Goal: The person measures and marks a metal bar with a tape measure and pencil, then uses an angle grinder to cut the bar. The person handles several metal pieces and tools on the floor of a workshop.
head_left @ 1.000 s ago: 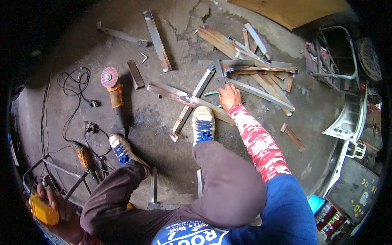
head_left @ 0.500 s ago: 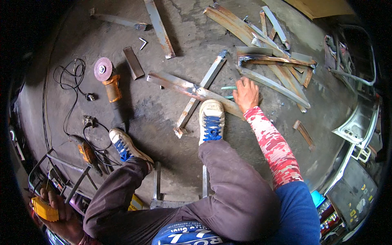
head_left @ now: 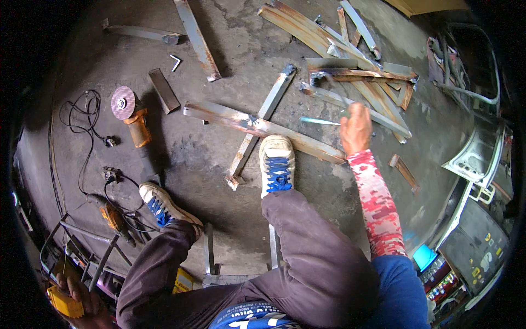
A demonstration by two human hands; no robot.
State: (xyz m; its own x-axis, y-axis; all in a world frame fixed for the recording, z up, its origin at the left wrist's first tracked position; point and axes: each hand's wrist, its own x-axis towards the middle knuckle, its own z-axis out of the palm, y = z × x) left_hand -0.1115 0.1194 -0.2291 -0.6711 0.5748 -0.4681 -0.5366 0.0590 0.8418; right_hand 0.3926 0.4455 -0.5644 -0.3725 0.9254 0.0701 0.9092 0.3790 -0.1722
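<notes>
My right hand (head_left: 356, 129) is closed round a slim green-handled tool (head_left: 320, 120), which points left above the floor. Its kind cannot be made out, as my fingers cover part of it and motion blurs the rest. Just left of that hand ends a rusty steel angle bar (head_left: 219, 113), lying across a shorter grey steel bar (head_left: 274, 98). My right shoe (head_left: 277, 164) rests against the angle bar. At the lower left, my left hand (head_left: 87, 299) grips a yellow boxy object (head_left: 66, 301) with a ridged edge, partly hidden by the fingers.
An angle grinder (head_left: 137, 126) lies at left, near a second orange power tool (head_left: 112, 216) and tangled black cords (head_left: 82, 115). Rusty steel pieces (head_left: 350, 60) are piled at upper right. A small bar (head_left: 404, 171) lies at right, short of a white metal panel (head_left: 476, 159).
My right hand has moved right, away from the crossed bars, with the green-handled tool. The tool's two green handles showed before; one slim length shows now. The whole view has shifted slightly.
</notes>
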